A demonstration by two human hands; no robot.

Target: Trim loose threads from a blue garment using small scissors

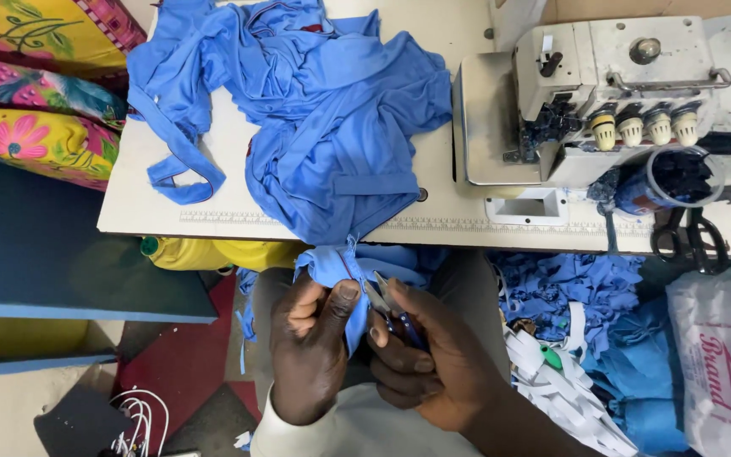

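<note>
Below the near edge of the sewing table, the left hand is closed on a bunched end of the blue fabric, thumb pressed against the cloth. The right hand sits just beside it, fingers curled tight around small thread snips whose metal tips point up at the pinched cloth. That fabric runs up from the hands over the table's edge and lies heaped across the table's middle, with a loose strap trailing to the left side of the table. At the table's right end stands a cream overlock machine, a dark thread cone in front of it, and black scissors at the table's front edge. Under the table's right side are blue scraps, white strips and a plastic bag. Beyond the table's left end lies floral cloth.
</note>
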